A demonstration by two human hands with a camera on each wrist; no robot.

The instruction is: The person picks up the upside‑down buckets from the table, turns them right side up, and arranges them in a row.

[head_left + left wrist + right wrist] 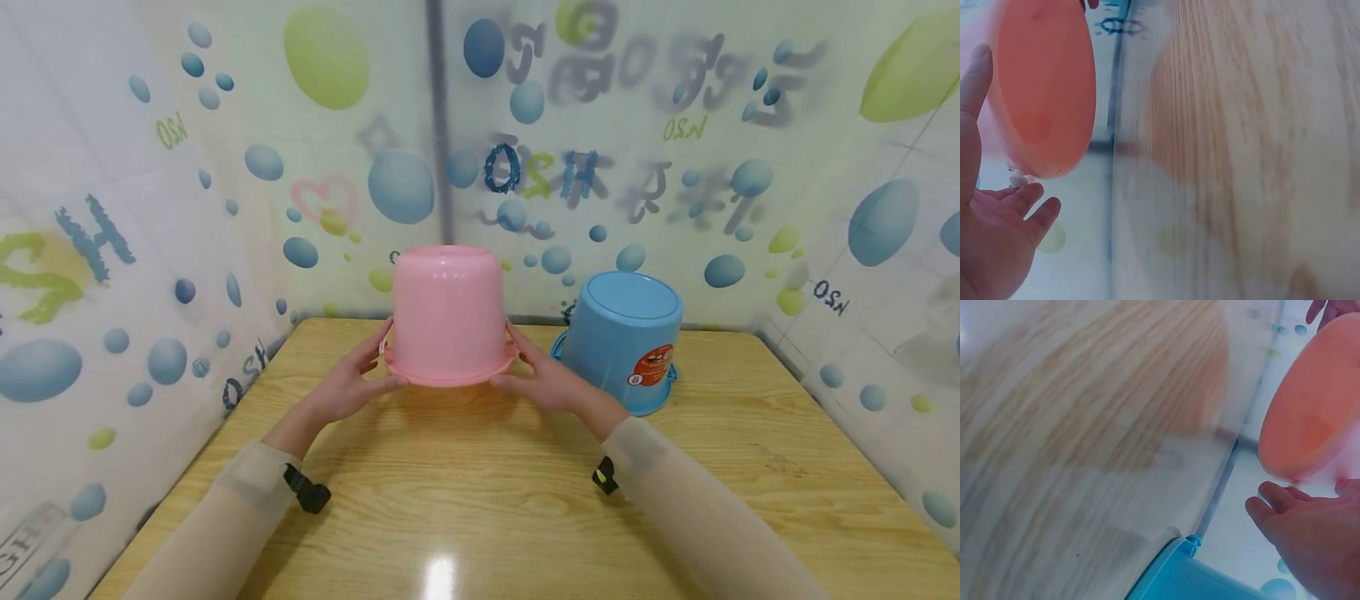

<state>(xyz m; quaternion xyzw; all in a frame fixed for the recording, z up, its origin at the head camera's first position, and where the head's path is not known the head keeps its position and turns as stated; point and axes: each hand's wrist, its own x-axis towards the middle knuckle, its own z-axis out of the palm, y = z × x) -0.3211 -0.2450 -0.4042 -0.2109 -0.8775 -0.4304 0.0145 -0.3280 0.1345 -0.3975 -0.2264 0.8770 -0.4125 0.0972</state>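
Note:
A pink plastic bucket [450,317] is held upside down over the wooden table, its wide rim facing downward. My left hand [348,387] grips its rim from the left, thumb in front and fingers along the side. On the opposite side, my right hand [551,379] holds the rim the same way. Both wrist views look into the hollow of the pink bucket [1050,87], with a gap between rim and tabletop. A blue bucket [622,342] with a red label stands inverted just right of my right hand, slightly tilted in the head view.
The wooden table [450,517] stretches toward me beneath both forearms. Behind it and at both sides hang pale curtains [517,275] printed with blue and green spots and letters. In the right wrist view the edge of the blue bucket [1197,581] lies close below my hand.

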